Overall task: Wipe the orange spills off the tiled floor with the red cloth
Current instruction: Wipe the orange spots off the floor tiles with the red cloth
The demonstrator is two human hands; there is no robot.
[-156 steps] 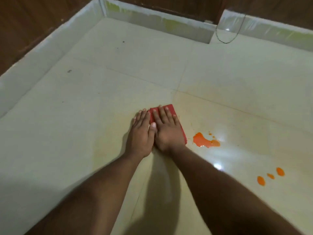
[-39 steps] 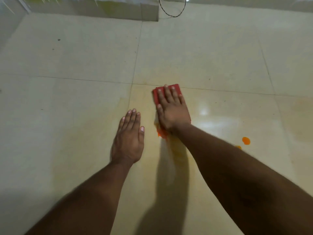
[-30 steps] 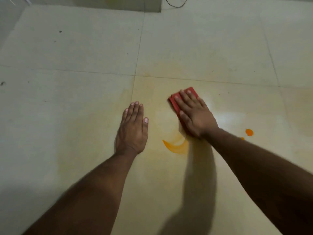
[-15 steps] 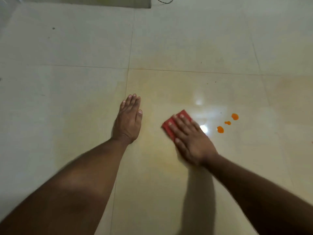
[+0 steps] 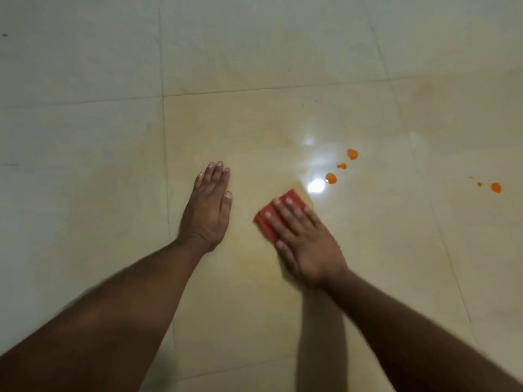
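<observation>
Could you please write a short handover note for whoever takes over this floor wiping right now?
Left hand: flat on the tiled floor, holding nothing.
Right hand: fingers straight, pressing the red cloth to the floor.
Done: the floor near the hands shows only a faint yellowish film.
Left: three orange drops just beyond the cloth, and a smaller group far right.

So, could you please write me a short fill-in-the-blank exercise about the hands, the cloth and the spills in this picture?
1. The right hand presses flat on the ____ cloth.
2. The left hand rests flat on the bare tiled floor and holds ____.
3. The nearest cluster of orange drops lies to the ____ of the cloth, apart from it.
4. The drops farthest to the right are ____ in colour.

Missing words: red; nothing; right; orange
</observation>
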